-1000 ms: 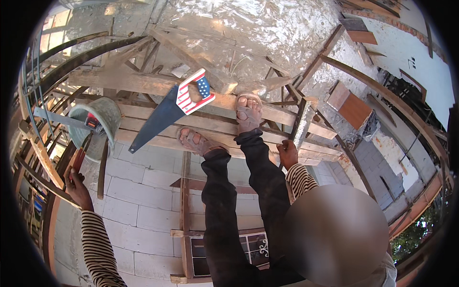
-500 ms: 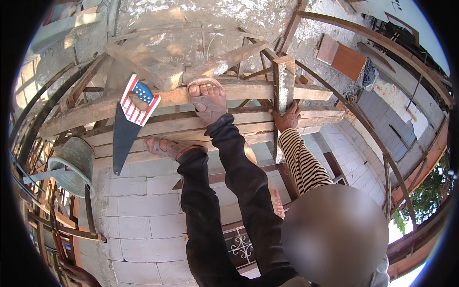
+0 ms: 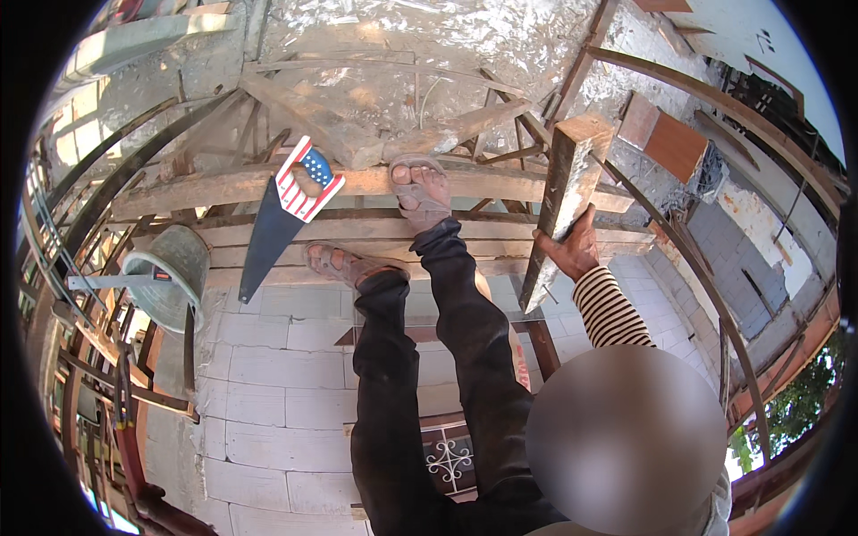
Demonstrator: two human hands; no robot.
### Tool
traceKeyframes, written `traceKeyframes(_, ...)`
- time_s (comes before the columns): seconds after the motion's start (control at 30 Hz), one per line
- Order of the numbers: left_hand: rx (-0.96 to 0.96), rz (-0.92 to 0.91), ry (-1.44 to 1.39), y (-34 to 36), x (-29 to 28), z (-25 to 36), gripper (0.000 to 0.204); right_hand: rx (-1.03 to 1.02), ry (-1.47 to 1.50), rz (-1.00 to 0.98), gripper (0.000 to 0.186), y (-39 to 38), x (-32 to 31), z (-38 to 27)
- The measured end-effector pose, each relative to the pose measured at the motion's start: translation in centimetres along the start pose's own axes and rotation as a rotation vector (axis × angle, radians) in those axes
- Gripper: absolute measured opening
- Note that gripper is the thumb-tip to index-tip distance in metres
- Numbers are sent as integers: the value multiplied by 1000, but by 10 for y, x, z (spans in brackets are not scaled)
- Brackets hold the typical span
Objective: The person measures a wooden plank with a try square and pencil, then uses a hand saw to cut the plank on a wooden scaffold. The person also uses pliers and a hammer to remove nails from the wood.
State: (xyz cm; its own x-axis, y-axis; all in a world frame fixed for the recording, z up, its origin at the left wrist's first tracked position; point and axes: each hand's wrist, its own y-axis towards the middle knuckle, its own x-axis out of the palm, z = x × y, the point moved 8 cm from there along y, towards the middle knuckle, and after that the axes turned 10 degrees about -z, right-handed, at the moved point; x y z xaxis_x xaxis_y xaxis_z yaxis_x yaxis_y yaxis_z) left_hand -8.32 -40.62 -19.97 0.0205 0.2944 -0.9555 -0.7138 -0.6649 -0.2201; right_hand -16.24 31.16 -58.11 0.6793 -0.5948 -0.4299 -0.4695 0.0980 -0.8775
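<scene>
My right hand [image 3: 572, 245], in a striped sleeve, grips a thick piece of timber [image 3: 572, 179] from its right side. The thumb lies on the left, and the fingers are bent along the right edge. The timber is tilted, its top end leaning right and its lower end pointing down to the left. A nail [image 3: 550, 293] sticks out near that lower end. Left of the feet, a handsaw [image 3: 273, 232] with a dark blade and a star-and-stripe handle lies slanted across the wooden beams [image 3: 357, 225]. My left hand is out of view.
Two sandalled feet [image 3: 417, 192] stand on the beams. On the left hangs a grey bucket [image 3: 188, 255] with a flat bar [image 3: 107, 281] across its rim. A long reddish tool [image 3: 134, 456] is at lower left. Below is a pale block wall [image 3: 268, 393]. A blurred disc covers the lower right.
The timber, upright half a second ago, now leans to the right and appears raised, with my right hand higher on its side. The whole view has shifted slightly.
</scene>
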Motion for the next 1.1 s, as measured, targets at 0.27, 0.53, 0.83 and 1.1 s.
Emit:
traceKeyframes(0.27, -332, -287, -531, -120, 90, 40, 39, -212, -304, -74, 115, -14, -4, -155)
traceKeyframes(0.53, -422, -559, -725, -213, 149, 26, 23, -169, -609, -126, 109, -7, 42, -172)
traceKeyframes(0.83, -478, -701, -716, -264, 169, 3, 24, -65, -544, -158, 111, 43, 93, -113)
traceKeyframes(1.1, -576, -699, -664, -265, 179, -21, 29, -67, -346, -152, 124, 92, 147, -81)
